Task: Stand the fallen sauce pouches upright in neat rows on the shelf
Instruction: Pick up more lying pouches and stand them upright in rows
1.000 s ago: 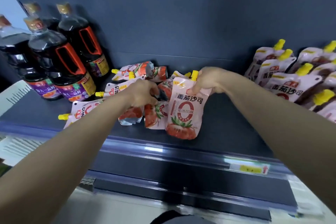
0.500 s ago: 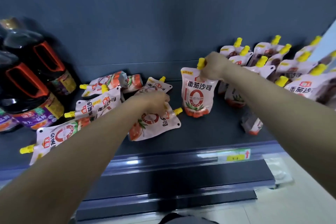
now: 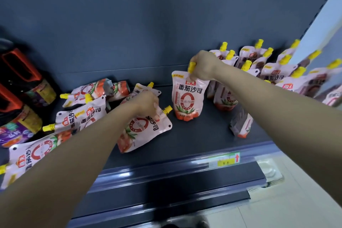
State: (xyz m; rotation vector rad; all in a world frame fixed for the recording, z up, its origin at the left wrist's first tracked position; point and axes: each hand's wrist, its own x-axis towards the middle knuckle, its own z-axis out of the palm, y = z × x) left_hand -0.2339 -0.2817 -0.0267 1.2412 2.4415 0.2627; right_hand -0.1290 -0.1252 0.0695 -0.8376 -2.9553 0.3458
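Note:
My right hand point(image 3: 202, 66) grips the yellow-capped top of a white tomato sauce pouch point(image 3: 187, 96), which stands upright on the dark shelf point(image 3: 194, 135) just left of the upright rows point(image 3: 268, 72). My left hand point(image 3: 146, 103) pinches the neck of a fallen pouch point(image 3: 144, 129) lying flat with its cap pointing right. Several more fallen pouches point(image 3: 81, 116) lie in a heap to the left. One pouch point(image 3: 240, 126) stands alone near the front, partly hidden by my right arm.
Dark soy sauce bottles point(image 3: 20, 102) with orange handles stand at the far left. A blue rail with a price tag point(image 3: 224, 159) runs along the shelf's front edge. The shelf's dark back wall rises behind everything.
My right hand carried the upright pouch rightward from the heap and set it beside the standing rows. My left hand shifted to the neck of the flat pouch. The view panned right.

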